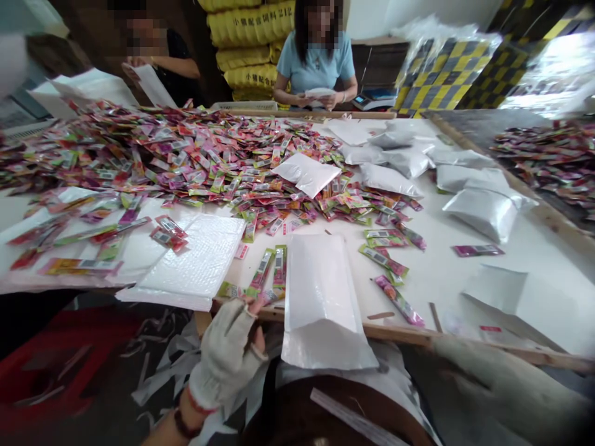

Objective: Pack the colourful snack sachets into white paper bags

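Observation:
My left hand (227, 347), in a white fingerless glove, is at the table's front edge. Its fingers are loosely bent, with the thumb apart and nothing visible between them. The fingertips are beside small green snack packets (261, 272); whether they touch is unclear. To their right a white mailer bag (320, 285) lies with its mouth towards me, overhanging the edge. A stack of white bubble mailers (190, 260) lies to the left. My right hand (483, 371), smeared by motion, is low at the right near the edge, below another open mailer (495, 288); its fingers cannot be made out.
A large heap of colourful packets (186, 148) covers the table's back left. Filled silvery mailers (483, 210) lie at the right, inside a wooden rim (548, 217). Two people sit across the table. Paper strips and a red stool (60, 359) are below, left.

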A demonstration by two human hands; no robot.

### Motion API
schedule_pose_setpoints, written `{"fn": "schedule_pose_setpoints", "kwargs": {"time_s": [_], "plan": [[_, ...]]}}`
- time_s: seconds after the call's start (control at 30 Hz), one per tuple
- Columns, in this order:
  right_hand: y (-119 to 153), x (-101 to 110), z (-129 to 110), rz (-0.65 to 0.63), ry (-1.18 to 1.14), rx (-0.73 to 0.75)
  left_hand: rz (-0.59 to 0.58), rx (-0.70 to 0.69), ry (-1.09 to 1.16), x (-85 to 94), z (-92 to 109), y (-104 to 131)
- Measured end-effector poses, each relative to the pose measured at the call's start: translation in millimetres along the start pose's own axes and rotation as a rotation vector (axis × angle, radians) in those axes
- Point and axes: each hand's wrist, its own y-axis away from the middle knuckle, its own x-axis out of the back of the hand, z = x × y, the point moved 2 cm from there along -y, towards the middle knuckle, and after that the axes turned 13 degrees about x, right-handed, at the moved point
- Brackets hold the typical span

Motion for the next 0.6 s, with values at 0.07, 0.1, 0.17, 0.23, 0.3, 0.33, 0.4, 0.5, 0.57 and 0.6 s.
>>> {"fn": "schedule_pose_setpoints", "kwargs": {"time_s": [0.07,0.1,0.17,0.23,0.3,0.33,0.4,0.5,0.57,0.6], "plan": [[-33.2,-9.7,-23.3,0.086,0.153,0.291,0.052,-0.209,-0.130,-6.4,-0.1,-10.5],[-50.6,-15.5,-36.6,0.147,0.227,0.453,0.027,-0.292,-0.163,-10.7,1.4,-16.7],[-79.2,-28.4,-58.2,0.218,0.332,0.745,-0.048,-0.461,-0.190,-18.0,6.9,-28.0],[-94.2,-39.6,-67.5,0.198,0.360,0.944,-0.151,-0.622,-0.191,-21.8,13.1,-34.3],[-95.8,-45.2,-65.7,0.136,0.314,1.016,-0.230,-0.740,-0.165,-22.2,17.4,-33.9],[-93.3,-45.6,-62.7,0.110,0.274,1.011,-0.252,-0.768,-0.141,-21.6,18.8,-31.8],[-86.3,-43.5,-56.8,0.080,0.180,0.957,-0.287,-0.766,-0.070,-20.2,21.0,-25.0],[-80.8,-38.7,-54.6,0.098,-0.011,0.832,-0.313,-0.593,0.142,-17.2,25.8,-15.7],[-83.8,-38.3,-55.3,0.116,-0.156,0.629,-0.330,-0.344,0.268,-16.0,29.6,-14.8],[-86.7,-39.9,-55.1,0.096,-0.214,0.478,-0.352,-0.193,0.293,-16.3,31.2,-16.4]]}}
